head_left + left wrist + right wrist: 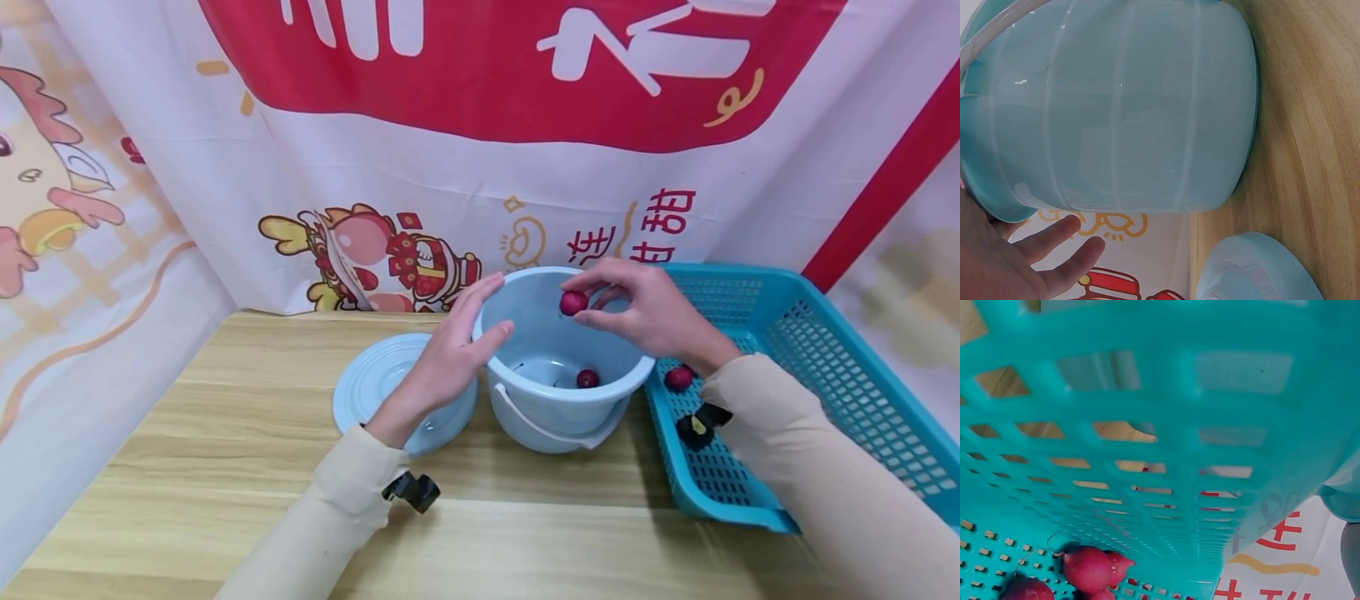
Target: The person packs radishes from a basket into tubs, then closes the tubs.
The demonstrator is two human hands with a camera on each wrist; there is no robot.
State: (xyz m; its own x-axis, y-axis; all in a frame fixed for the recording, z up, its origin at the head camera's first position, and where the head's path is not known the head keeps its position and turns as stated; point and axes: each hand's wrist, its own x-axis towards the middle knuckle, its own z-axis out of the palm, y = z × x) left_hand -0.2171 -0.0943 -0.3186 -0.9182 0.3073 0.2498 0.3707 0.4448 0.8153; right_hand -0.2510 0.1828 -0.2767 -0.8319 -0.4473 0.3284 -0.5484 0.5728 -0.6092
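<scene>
My right hand (648, 308) pinches a small red radish (573, 302) between thumb and fingertips, above the opening of a light blue bucket (536, 419). Another radish (588, 379) lies on the bucket's bottom. At the bucket's left rim is my left hand (453, 342), its thumb over the edge and its other fingers extended along the outside. In the left wrist view those fingers (1075, 259) look straight and spread beside the bucket wall. The bucket stands upright with its pale handle (543, 435) hanging at the front.
A teal perforated basket (843, 321) stands right of the bucket, with several radishes (1087, 569) inside, partly hidden by my right arm in the head view. The round blue lid (360, 383) lies on the wooden table (225, 433) to the left. A printed curtain (420, 167) hangs behind.
</scene>
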